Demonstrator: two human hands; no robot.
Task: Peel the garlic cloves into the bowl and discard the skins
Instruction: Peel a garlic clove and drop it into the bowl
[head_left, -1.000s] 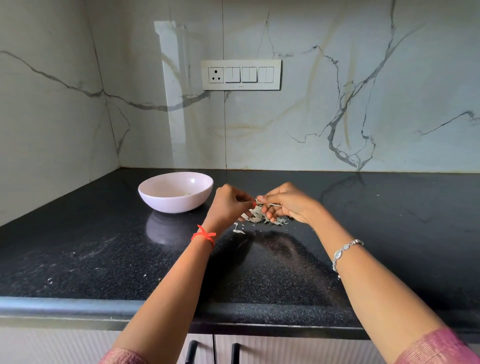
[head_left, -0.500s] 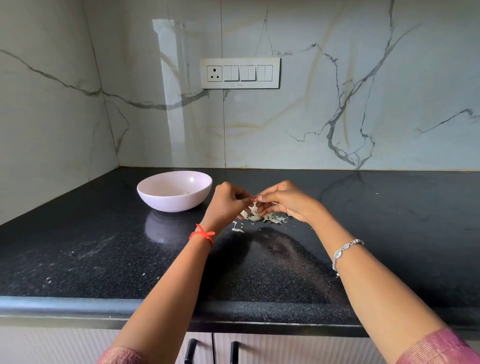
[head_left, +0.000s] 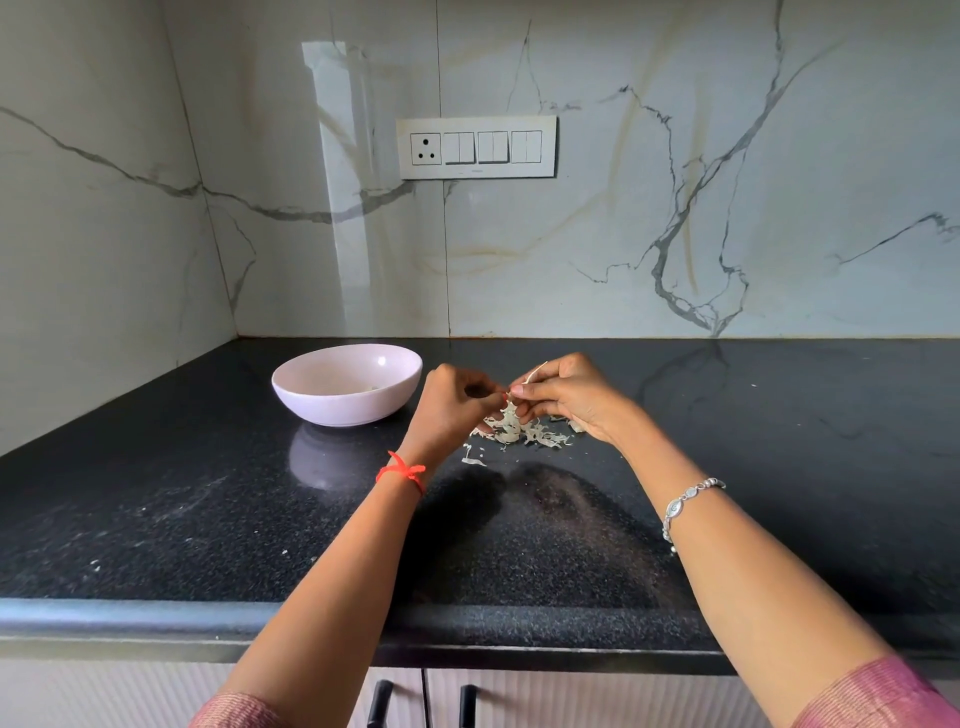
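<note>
The garlic clove sits over the middle of the counter, mostly hidden between two sets of fingertips. The left hand pinches it with curled fingers from 9 o'clock. The right hand pinches it from 3 o'clock, and a thin strip of skin stands up past its thumb. Directly below, at 6 o'clock, a loose pile of skins lies on the black countertop, with one stray flake just beside it, toward the front.

The pale bowl stands upright at 9 o'clock of the hands, near but not touching them. It holds a few pale bits too small to identify.

Open counter stretches to 3 o'clock as far as the picture's edge. More lies at 7 o'clock, down to the rounded front edge. At 12 o'clock the counter meets the marble wall, and at 10 o'clock it ends in the corner.

On that wall is a switch plate with small print below the switches, too small to read.
</note>
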